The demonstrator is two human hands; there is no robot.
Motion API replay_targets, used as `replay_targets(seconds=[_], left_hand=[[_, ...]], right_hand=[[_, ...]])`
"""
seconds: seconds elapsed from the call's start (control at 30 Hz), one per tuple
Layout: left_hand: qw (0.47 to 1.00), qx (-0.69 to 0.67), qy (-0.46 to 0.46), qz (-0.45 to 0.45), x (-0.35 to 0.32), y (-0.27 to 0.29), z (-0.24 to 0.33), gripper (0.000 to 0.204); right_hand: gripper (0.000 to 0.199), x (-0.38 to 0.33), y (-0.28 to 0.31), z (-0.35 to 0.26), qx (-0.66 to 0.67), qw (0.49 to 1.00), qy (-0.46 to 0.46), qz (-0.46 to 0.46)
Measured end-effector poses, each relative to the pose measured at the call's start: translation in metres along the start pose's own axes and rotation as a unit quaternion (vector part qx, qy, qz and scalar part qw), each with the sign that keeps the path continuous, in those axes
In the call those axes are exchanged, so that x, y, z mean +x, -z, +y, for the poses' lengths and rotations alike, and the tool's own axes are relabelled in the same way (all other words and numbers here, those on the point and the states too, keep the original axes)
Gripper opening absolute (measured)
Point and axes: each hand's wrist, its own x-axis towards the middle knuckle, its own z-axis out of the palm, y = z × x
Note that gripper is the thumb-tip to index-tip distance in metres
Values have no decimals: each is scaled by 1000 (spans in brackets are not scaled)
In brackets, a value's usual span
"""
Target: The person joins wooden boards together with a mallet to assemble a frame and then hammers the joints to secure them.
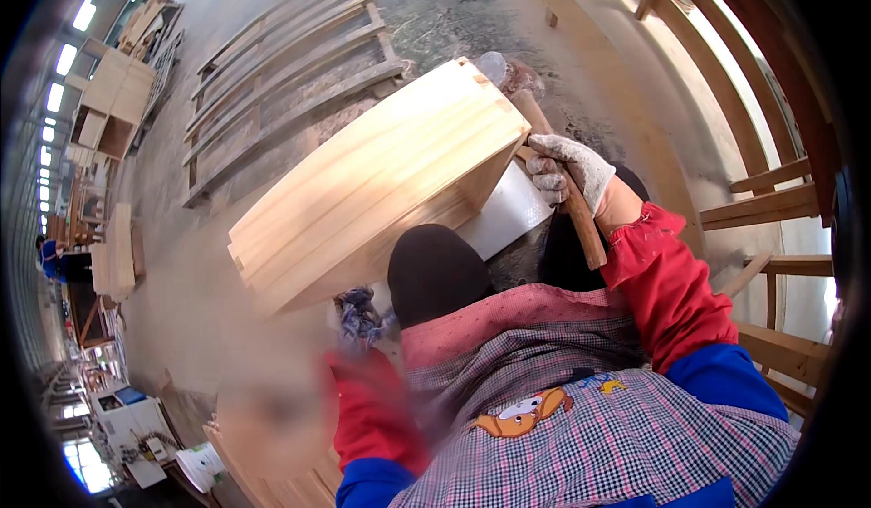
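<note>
Gripping a hammer, the person's gloved right hand is curled beside the right end of a pale wooden box at the knees; the left hand, lower left, is too blurred to read.

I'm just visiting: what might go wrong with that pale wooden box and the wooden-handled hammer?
A stray blow from the brown wooden-handled hammer could dent the pale, rectangular wooden box, since the box's end is right beside it. The white-gloved right hand is near that end too, so its knuckles might knock the edge. The box also lies close to the black-clad left knee; if it slipped, it might bump it.
</note>
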Motion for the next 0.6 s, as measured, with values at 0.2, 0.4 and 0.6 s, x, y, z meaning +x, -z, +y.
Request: replay_targets(seconds=[0.2,0.4,0.6], left_hand=[[766,524,-298,221,-22,-55,17,29],[695,603,-296,257,-17,-51,31,22],[745,548,-290,245,-3,-26,43,19]], right_hand=[[12,6,-9,12,-14,1000,22,8],[17,-1,-13,6,-81,994,69,10],[27,-10,-17,5,-115,988,102,26]])
